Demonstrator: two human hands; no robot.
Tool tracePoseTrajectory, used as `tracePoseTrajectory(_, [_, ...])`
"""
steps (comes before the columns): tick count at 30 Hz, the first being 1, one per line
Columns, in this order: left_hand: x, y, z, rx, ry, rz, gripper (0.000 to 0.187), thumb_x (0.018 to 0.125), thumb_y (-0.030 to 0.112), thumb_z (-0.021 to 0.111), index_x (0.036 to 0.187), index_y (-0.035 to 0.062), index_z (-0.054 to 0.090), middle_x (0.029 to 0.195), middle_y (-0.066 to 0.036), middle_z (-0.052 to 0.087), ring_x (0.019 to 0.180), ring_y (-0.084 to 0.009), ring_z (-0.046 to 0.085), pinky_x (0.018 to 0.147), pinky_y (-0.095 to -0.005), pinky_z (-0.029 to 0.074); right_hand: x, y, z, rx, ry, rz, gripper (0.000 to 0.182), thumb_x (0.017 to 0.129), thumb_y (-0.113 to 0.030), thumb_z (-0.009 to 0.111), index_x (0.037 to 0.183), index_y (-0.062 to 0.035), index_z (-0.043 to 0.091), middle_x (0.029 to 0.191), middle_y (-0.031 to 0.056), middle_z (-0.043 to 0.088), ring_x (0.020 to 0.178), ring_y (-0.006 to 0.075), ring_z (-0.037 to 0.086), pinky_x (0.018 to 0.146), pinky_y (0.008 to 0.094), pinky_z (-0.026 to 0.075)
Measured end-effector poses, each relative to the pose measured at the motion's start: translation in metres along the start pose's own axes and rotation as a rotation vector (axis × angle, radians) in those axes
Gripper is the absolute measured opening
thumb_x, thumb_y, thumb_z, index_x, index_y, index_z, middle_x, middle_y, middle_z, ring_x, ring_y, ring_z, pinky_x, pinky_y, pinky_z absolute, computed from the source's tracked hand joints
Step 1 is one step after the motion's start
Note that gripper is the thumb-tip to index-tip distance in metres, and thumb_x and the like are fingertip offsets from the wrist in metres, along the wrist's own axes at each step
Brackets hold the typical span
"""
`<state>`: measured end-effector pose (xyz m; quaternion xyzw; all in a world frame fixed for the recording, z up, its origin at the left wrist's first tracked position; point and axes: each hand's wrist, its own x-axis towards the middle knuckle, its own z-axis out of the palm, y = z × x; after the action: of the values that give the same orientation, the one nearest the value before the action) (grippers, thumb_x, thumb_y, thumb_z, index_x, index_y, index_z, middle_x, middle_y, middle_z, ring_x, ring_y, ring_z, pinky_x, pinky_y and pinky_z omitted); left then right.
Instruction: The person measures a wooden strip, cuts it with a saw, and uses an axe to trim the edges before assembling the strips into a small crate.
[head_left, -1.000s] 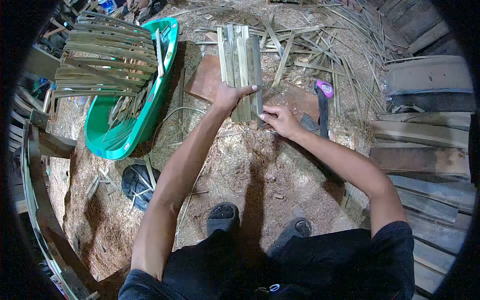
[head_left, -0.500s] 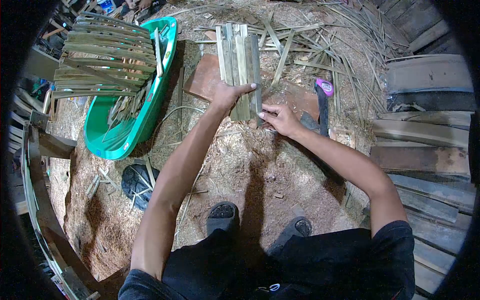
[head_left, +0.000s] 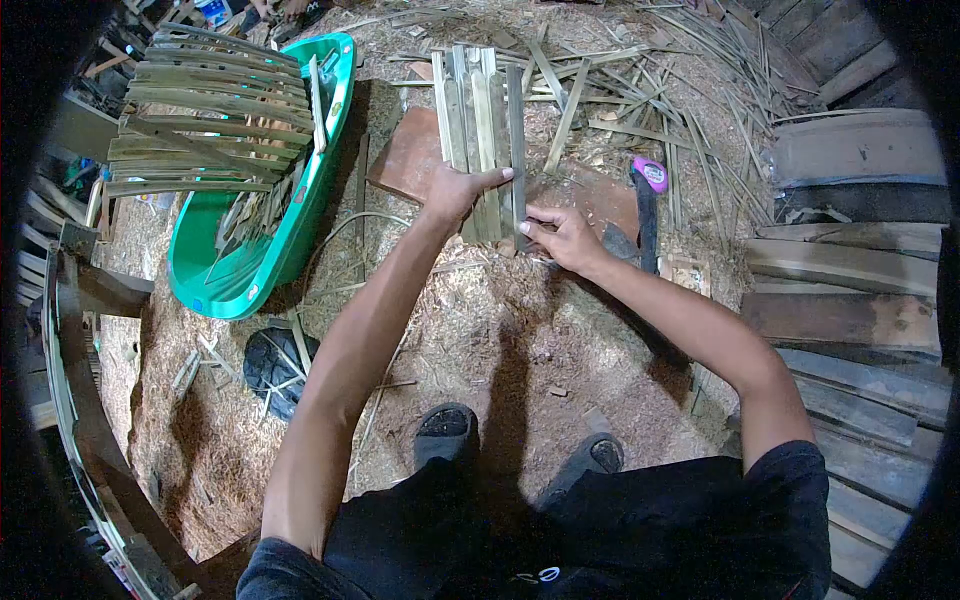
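A bundle of wooden slats (head_left: 473, 115) stands nearly upright in front of me, its lower ends near the shavings. My left hand (head_left: 462, 192) is wrapped round the middle of the bundle, thumb reaching across to the right. On the right side, one darker slat (head_left: 516, 120) stands a little apart from the others at its top. My right hand (head_left: 562, 238) pinches that slat near its lower end. Under and behind the bundle lies a reddish-brown board (head_left: 405, 160). To the right rests a dark blade with a pink-purple handle (head_left: 652, 175).
A green tub (head_left: 275, 265) with slats laid across it stands at left. Near it is a black plastic bundle (head_left: 272, 372). Loose strips (head_left: 640, 100) litter the ground at the back right. Stacked planks (head_left: 850, 255) line the right side. Another person's hands (head_left: 290, 8) show at the top.
The top of the rightmost slat has swung slightly right, opening a gap from the bundle. Both hands stay nearly in place.
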<state>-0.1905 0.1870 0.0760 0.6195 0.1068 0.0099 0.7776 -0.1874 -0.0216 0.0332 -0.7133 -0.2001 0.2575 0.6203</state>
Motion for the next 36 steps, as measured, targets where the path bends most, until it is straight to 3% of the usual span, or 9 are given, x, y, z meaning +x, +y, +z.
tracePoseTrajectory(2, [0.002,-0.003,-0.001,-0.039,-0.032,0.012,0.043,0.074,0.003,0.082,0.111,-0.0081,0.063,0.101,-0.016,0.07,0.085,-0.0224,0.07,0.075,-0.0354,0.059,0.004,0.001,-0.003,-0.136,0.029,-0.059,0.037,0.094,-0.014,0.067,0.127,0.0011,0.061,0.124,0.0128,0.065,0.107,0.0142,0.061,0.084,0.0281,0.054])
tracePoseTrajectory(5, [-0.001,0.001,0.001,-0.034,-0.02,0.001,0.042,0.074,0.001,0.081,0.111,-0.0083,0.063,0.101,-0.016,0.07,0.085,-0.023,0.07,0.075,-0.0358,0.059,-0.006,-0.031,0.0,-0.066,-0.002,0.063,0.038,0.093,-0.015,0.068,0.125,0.0018,0.062,0.128,0.0165,0.063,0.111,0.0175,0.06,0.094,0.0303,0.05])
tracePoseTrajectory(8, [-0.003,0.005,0.002,-0.009,0.005,-0.033,0.042,0.074,0.001,0.081,0.111,-0.0084,0.063,0.102,-0.016,0.07,0.085,-0.0229,0.07,0.076,-0.036,0.059,-0.001,-0.007,-0.001,-0.177,0.035,-0.094,0.035,0.091,-0.011,0.069,0.12,0.0077,0.063,0.119,0.0175,0.067,0.109,0.0181,0.062,0.095,0.0303,0.049])
tracePoseTrajectory(17, [0.003,-0.003,-0.001,0.014,-0.006,0.005,0.043,0.074,0.002,0.081,0.112,-0.0063,0.063,0.101,-0.015,0.07,0.086,-0.0222,0.069,0.076,-0.0351,0.058,-0.004,-0.018,0.0,-0.132,-0.005,-0.029,0.036,0.092,-0.011,0.067,0.123,0.0075,0.061,0.118,0.0154,0.068,0.107,0.014,0.061,0.092,0.0289,0.05])
tracePoseTrajectory(20, [0.005,-0.005,-0.002,-0.003,-0.028,-0.006,0.043,0.074,0.002,0.081,0.112,-0.0067,0.063,0.101,-0.015,0.07,0.086,-0.0221,0.069,0.076,-0.0348,0.058,-0.002,-0.014,-0.002,-0.182,-0.009,-0.044,0.037,0.093,-0.016,0.067,0.125,0.0037,0.062,0.121,0.0095,0.067,0.103,0.0114,0.061,0.092,0.0266,0.048])
tracePoseTrajectory(26, [0.002,0.0,0.001,-0.011,-0.025,0.013,0.043,0.074,0.002,0.081,0.112,-0.007,0.063,0.1,-0.016,0.07,0.086,-0.022,0.07,0.076,-0.0356,0.059,0.002,-0.005,-0.007,-0.06,-0.108,-0.015,0.044,0.091,-0.006,0.067,0.131,0.0072,0.055,0.124,0.0154,0.064,0.104,0.0153,0.062,0.088,0.0282,0.052])
tracePoseTrajectory(36, [-0.002,0.005,0.003,0.029,0.011,-0.026,0.043,0.075,0.003,0.08,0.112,-0.0069,0.062,0.1,-0.015,0.07,0.085,-0.0224,0.069,0.076,-0.0357,0.059,0.001,0.002,-0.005,-0.038,-0.112,-0.003,0.049,0.089,-0.002,0.068,0.134,0.008,0.051,0.118,0.0116,0.066,0.098,0.014,0.064,0.087,0.0268,0.052])
